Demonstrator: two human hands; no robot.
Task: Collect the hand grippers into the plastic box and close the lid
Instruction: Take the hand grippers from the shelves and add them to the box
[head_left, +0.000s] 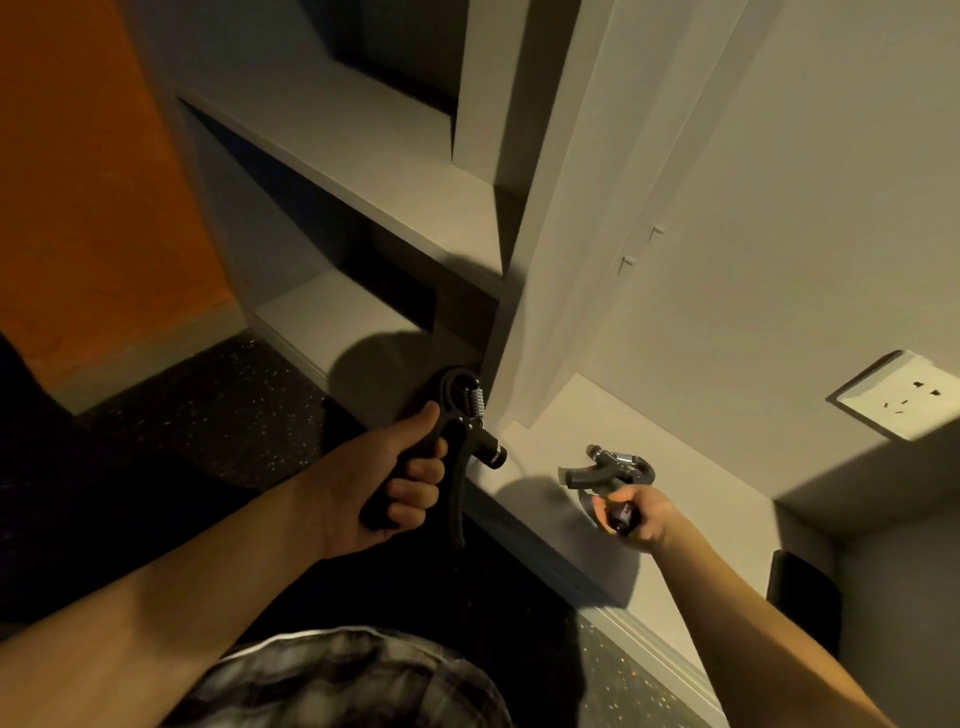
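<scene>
**A:** Where are the grippers?

**B:** One in each hand; the left hand (400, 488) has its fingers (423, 470) curled round one handle of the black hand gripper (462, 431), thumb up near the spring, the other handle hanging free below; the right hand (641, 519) is wrapped round one handle of the grey hand gripper (605, 470), low over the pale ledge (675, 467); whether it touches the ledge I cannot tell.

**A:** And the plastic box?

**B:** Not in view; I judge the carry to it is the step ahead.

**A:** What could go wrong?

**B:** Each gripper is held by a single handle, so the free one can swing and snag; the black one sits close to the corner of the shelf unit (363, 171) and the ledge's front edge, and a careless turn could knock it there; the grey one seems gripped near the handle's end, so a slack hold might drop it.

**A:** Room to move?

**B:** Open over the dark floor (208, 415) to the left and back toward the body; tighter on the right, where the wall socket (904, 395) marks the wall and a dark object (802, 597) stands beside the ledge.
</scene>
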